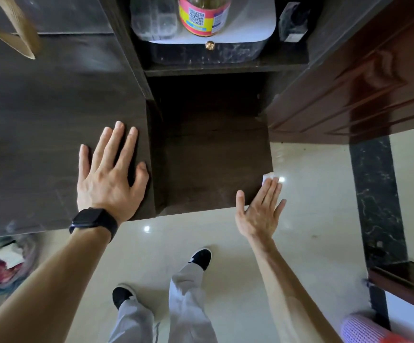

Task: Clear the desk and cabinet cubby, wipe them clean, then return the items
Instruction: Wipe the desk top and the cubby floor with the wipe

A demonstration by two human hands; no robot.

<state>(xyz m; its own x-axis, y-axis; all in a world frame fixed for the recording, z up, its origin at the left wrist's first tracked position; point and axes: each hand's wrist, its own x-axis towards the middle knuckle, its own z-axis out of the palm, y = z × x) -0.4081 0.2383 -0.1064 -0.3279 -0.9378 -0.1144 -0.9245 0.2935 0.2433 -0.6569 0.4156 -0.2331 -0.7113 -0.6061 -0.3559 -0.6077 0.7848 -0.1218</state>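
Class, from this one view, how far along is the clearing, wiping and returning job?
Cleared: no items show in the cubby or on the desk near the left hand, which lies flat on it. In hand: the right hand presses a white wipe at the cubby's front right corner. Left: finishing the wiping, then returning the items.

Two hands are in view: the left hand [109,179] on the worktop [40,120] and the right hand [260,214] to its right. There is one black watch [93,220], one small white cloth [268,177], and two black shoes, the left shoe [121,294] and the right shoe [202,258]. On the far shelf stand one bottle [204,14], one clear plastic box [154,18] and one dark block [292,21]. Below them is one gold knob [210,45]. One purple mesh thing [364,329] lies near right.
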